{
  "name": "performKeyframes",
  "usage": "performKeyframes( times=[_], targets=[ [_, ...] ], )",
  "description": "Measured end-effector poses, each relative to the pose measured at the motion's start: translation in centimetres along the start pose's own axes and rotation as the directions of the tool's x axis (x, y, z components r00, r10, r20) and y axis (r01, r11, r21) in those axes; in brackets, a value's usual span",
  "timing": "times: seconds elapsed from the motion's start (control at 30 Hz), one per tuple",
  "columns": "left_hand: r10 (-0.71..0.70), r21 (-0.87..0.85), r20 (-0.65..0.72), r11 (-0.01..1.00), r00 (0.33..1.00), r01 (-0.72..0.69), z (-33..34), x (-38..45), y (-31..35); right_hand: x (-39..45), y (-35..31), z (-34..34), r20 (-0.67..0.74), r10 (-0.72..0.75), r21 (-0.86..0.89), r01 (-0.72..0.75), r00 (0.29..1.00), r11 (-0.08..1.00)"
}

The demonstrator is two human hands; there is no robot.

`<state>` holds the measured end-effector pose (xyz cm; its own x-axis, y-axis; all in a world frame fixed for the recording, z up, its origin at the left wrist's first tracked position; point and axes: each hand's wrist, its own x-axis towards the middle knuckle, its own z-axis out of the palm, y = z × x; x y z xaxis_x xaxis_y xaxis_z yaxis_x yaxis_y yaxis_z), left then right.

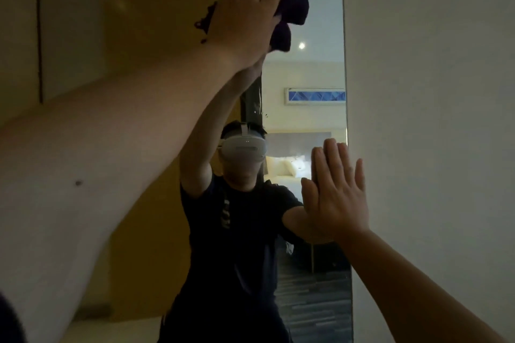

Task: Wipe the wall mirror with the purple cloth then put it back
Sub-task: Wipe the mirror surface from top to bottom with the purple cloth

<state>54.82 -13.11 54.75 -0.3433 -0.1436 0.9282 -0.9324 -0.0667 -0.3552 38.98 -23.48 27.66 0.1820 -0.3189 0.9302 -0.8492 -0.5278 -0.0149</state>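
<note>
— Where's the purple cloth (292, 3)?
— Bunched high on the mirror (315, 69), near its top, pressed there by the left hand (245, 17), fingers closed over it.
— And the right hand (334, 192)?
— Flat on the mirror's right edge beside the wall (432, 92), fingers straight, holding nothing.

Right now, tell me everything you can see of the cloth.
The cloth is dark purple, soft and bunched into thick folds. The left hand presses it against the mirror near the top of the glass. Most of it sticks out to the right of and below the fingers; part is hidden under the palm. A dark scrap also shows at the wrist side. Nothing else touches it.
</note>
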Motion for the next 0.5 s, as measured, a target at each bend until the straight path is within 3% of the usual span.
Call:
performKeyframes(
  times=[0.1, 0.3, 0.5],
  targets=[
    [0.026, 0.080, 0.125, 0.996, 0.992, -0.037, 2.3, -0.9, -0.7, 0.1, 0.3, 0.3, -0.015, -0.017, 0.002, 0.017, 1.000, 1.000],
    [0.228, 0.067, 0.092, 0.970, 0.969, -0.234, 3.9, -10.4, 1.7, 0.1, 0.5, 0.6, -0.058, -0.045, 0.017, 0.046, 0.997, 0.999],
    [0.264, 0.071, 0.144, 0.959, 0.954, -0.276, 4.8, -20.6, 4.7, 0.2, 0.5, 0.9, -0.157, -0.051, 0.061, 0.061, 0.986, 0.996]
  ],
)
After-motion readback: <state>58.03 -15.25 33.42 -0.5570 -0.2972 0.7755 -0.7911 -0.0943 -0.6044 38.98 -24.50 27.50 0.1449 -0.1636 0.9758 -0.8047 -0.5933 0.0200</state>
